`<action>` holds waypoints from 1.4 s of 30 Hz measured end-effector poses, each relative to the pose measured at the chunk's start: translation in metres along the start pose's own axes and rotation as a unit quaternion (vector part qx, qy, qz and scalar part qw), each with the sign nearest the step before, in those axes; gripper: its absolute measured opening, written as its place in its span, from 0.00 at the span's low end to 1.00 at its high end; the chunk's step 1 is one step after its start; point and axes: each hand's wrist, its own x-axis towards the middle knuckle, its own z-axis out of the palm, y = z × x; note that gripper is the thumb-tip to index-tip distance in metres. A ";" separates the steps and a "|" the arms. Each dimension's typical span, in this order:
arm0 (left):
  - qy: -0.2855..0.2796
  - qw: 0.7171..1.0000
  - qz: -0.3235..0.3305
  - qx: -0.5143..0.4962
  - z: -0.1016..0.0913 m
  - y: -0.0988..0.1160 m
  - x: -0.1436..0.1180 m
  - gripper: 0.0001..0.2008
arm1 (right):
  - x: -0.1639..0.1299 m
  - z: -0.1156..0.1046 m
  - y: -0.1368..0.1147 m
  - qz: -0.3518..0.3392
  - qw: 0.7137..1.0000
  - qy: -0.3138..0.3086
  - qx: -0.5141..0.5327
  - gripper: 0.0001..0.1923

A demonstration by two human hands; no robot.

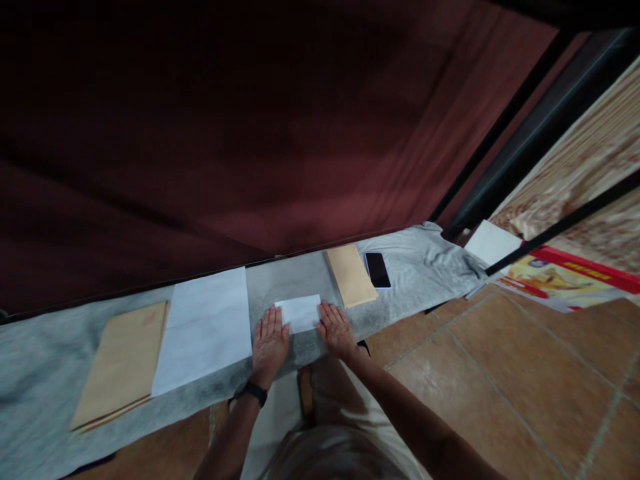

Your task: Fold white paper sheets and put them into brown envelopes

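A small folded piece of white paper [302, 315] lies on the grey cloth directly in front of me. My left hand [271, 337] rests flat at its left end, fingers stretched out. At the right end my right hand [336, 327] also lies flat, fingertips touching the paper's edge. Left of my left hand is a larger stack of white paper sheets [205, 327]. Beyond that sits a pile of large brown envelopes [123, 360]. Smaller brown envelopes [351, 275] lie just past my right hand.
A dark-screened phone [378, 270] lies beside the smaller envelopes. The grey cloth [425, 260] covers a long narrow surface along a dark red panel [280, 167]. Black metal bars [505, 113] stand at right. A colourful printed box [560, 277] is near the tiled floor [475, 380].
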 end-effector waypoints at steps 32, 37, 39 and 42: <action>-0.084 0.988 0.122 -0.052 0.006 0.046 0.018 0.28 | -0.006 -0.002 -0.011 -0.045 0.999 -0.022 0.007 0.27; -0.099 0.980 0.160 -0.059 -0.003 0.041 0.021 0.28 | -0.008 0.001 -0.008 -0.043 0.999 -0.028 0.015 0.27; -0.107 0.979 0.164 -0.052 -0.007 0.036 0.021 0.27 | -0.009 0.003 -0.007 -0.042 0.999 -0.027 0.017 0.27; -0.107 0.981 0.156 -0.041 -0.011 0.031 0.020 0.27 | -0.009 0.004 -0.006 -0.044 0.999 -0.023 0.021 0.27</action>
